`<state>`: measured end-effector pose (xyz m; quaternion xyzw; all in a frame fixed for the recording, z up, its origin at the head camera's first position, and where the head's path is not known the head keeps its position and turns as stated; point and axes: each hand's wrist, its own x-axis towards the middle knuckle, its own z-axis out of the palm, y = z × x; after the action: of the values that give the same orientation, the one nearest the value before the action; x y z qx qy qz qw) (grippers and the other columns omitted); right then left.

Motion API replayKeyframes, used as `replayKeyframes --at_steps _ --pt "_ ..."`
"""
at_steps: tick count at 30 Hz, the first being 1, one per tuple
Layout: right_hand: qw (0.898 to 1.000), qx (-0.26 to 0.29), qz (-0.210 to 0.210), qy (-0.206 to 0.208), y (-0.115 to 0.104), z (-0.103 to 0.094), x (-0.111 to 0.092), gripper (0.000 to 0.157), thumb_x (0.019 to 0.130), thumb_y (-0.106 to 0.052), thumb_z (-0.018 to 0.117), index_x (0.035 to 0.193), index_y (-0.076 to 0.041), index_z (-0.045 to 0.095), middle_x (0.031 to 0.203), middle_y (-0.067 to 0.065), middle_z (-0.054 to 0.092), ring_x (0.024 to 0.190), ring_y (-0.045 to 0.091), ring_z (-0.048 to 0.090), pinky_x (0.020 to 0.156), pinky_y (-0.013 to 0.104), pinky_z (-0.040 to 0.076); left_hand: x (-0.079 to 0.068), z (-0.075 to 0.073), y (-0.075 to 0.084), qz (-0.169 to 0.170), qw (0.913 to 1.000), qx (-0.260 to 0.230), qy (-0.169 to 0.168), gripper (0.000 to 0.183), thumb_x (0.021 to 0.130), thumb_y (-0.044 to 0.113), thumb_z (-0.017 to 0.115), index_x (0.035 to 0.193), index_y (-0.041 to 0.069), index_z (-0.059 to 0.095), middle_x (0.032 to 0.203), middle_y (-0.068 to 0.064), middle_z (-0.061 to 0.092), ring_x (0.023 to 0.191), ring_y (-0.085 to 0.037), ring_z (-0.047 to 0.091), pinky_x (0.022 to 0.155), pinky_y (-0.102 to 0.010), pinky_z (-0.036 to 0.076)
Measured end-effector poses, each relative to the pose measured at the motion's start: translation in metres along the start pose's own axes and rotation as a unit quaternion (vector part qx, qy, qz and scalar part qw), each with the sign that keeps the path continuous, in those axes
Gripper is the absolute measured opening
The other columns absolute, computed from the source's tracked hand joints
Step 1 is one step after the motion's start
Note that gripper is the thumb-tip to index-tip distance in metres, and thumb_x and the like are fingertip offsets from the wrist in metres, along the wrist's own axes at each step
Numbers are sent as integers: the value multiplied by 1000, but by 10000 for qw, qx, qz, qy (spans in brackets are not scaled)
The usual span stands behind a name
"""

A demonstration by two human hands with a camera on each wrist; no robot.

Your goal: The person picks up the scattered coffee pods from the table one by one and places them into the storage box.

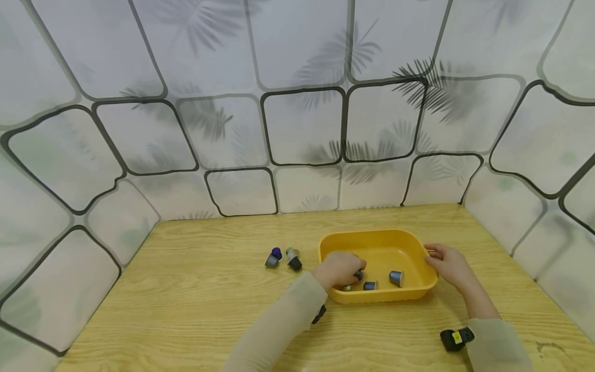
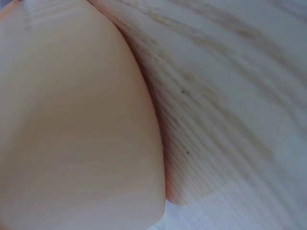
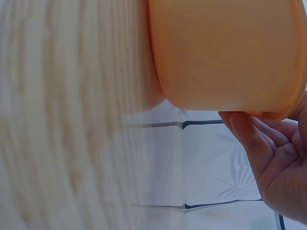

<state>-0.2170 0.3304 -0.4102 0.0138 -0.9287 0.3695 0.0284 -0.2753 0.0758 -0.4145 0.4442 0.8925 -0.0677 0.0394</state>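
Observation:
A yellow plastic tray (image 1: 409, 292) stands on the wooden table. My left hand (image 1: 341, 267) reaches over its left side, fingers pinching a dark coffee capsule (image 1: 359, 275) low inside. Close by in the tray lie a dark blue capsule (image 1: 370, 285), a blue capsule (image 1: 396, 278) on its side and a greenish capsule (image 1: 346, 288) partly hidden by the hand. My right hand (image 1: 447, 264) grips the tray's right rim; in the right wrist view its fingers (image 3: 247, 132) press against the outer wall below the lip. The left wrist view shows mostly the tray's outer wall (image 2: 81, 120).
Left of the tray, a grey capsule (image 1: 272, 260), a purple capsule (image 1: 277, 252), a pale capsule (image 1: 292, 253) and a black capsule (image 1: 295, 264) lie clustered on the table (image 1: 195, 294). A patterned curtain-like backdrop (image 1: 302, 129) encloses the back and both sides.

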Motion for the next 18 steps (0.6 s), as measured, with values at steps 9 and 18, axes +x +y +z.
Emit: replayKeyframes --at_steps 9,18 --pt "10000 -17 -27 12 1 1 0 42 91 -12 49 122 15 40 112 36 47 100 45 48 74 44 48 -1 -1 1 -77 9999 -46 -68 7 85 27 59 88 22 55 76 8 51 63 -7 43 53 -20 34" --pt "10000 -29 -21 -38 -2 0 -1 42 90 -11 49 122 16 39 112 36 47 100 44 49 75 44 48 -2 -2 1 -82 9999 -110 -33 7 86 27 59 88 22 54 75 8 50 64 -7 43 53 -20 34"
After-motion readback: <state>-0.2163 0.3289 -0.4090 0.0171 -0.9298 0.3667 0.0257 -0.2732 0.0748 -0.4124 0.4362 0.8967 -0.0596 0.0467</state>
